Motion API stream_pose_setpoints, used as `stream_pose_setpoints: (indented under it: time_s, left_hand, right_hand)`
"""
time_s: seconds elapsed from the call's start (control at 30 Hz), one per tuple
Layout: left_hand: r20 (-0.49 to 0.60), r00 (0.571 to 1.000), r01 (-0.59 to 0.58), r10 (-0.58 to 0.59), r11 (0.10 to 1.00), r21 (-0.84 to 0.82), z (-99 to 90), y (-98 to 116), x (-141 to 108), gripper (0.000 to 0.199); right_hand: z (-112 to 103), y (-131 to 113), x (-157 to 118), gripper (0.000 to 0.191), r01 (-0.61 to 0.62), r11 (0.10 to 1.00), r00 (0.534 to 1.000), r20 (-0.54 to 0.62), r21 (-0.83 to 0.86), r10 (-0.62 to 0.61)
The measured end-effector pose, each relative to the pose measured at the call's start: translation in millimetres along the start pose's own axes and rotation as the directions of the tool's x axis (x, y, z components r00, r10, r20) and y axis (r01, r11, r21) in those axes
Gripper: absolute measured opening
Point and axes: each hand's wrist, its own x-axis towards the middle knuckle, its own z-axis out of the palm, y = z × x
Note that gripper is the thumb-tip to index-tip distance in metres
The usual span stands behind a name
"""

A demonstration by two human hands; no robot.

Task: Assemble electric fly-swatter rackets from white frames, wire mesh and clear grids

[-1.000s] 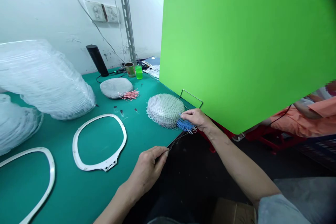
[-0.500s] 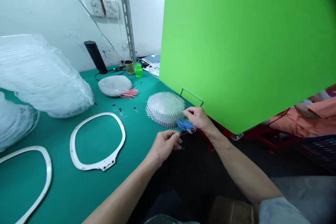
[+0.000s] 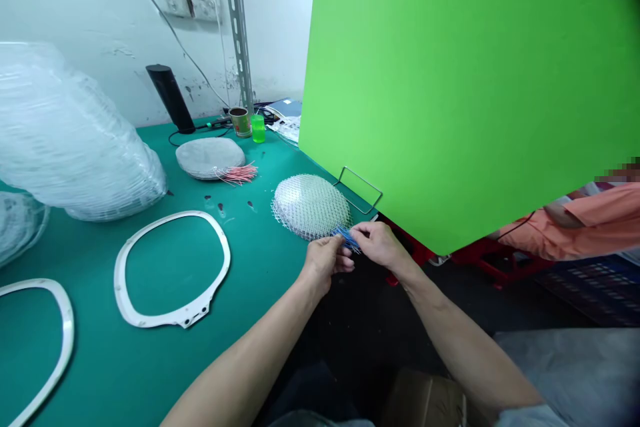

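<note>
A rounded stack of pale wire mesh pieces [image 3: 311, 203] lies at the right edge of the green table. A bundle of thin blue wires [image 3: 347, 236] sticks out from its near right side. My left hand [image 3: 324, 259] is closed at the near end of the blue wires, thumb and forefinger pinched on them. From the other side my right hand [image 3: 379, 245] pinches the same wires, its fingertips close to the left ones. How many strands each hand grips is hidden by the fingers.
On the green table [image 3: 270, 280] lie two white oval frames [image 3: 123, 280] and a grey oval stack [image 3: 210, 157] with red wires [image 3: 240, 175]. Clear plastic-like stacks [image 3: 85, 140] stand left. A large green board [image 3: 450, 80] rises at the right; a person in orange [image 3: 590, 220] is beyond it.
Both hands have come together at the blue wires; the left moved up and right, the right moved lower. The blue bundle is now mostly covered by fingers. The view has shifted slightly.
</note>
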Motion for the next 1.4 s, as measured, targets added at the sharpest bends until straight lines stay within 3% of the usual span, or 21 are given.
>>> stream_pose_setpoints:
  time_s: [0.1,0.33,0.57,0.67,0.8,0.97,1.13,1.4]
  left_hand:
    - [0.0,1.0,-0.014,0.014,1.0,0.018,-0.5,-1.9,-2.8,0.031]
    - [0.001,0.999,-0.034,0.034,0.997,0.071,-6.6,-3.8,-15.0,0.026]
    - [0.0,0.999,-0.042,0.043,0.995,0.085,-12.5,-4.0,-17.8,0.03]
    - [0.005,0.999,-0.046,0.046,0.995,0.083,-13.6,-4.7,-18.6,0.03]
    - [0.01,0.998,-0.056,0.056,0.995,0.078,-14.1,-4.5,-20.2,0.029]
    - [0.027,0.995,-0.096,0.096,0.995,-0.001,-2.5,1.6,-17.1,0.031]
    - [0.003,0.995,-0.099,0.102,0.97,-0.221,9.9,8.5,-3.1,0.026]
    - [-0.038,0.992,-0.125,0.119,0.965,-0.229,4.5,2.9,11.6,0.021]
  right_hand:
    - [-0.7,1.6,4.4,0.026,0.02,0.996,0.999,-0.042,-0.092,-0.024]
    - [13.3,-4.0,7.6,0.026,0.09,0.928,0.996,0.028,-0.361,-0.086]
    - [15.7,-8.5,3.4,0.025,0.15,0.919,0.989,0.055,-0.365,-0.139]
    - [16.9,-9.9,5.5,0.023,0.132,0.944,0.991,0.046,-0.301,-0.124]
    - [9.8,-11.1,10.2,0.019,0.054,0.998,0.998,0.008,0.021,-0.054]
    - [3.8,-14.6,11.8,0.026,-0.049,0.957,0.996,-0.063,0.286,0.07]
    - [7.5,-20.7,2.8,0.026,-0.026,0.956,0.998,-0.049,0.292,0.042]
    - [-1.0,-11.6,-3.3,0.025,0.074,0.986,0.986,-0.156,0.147,-0.05]
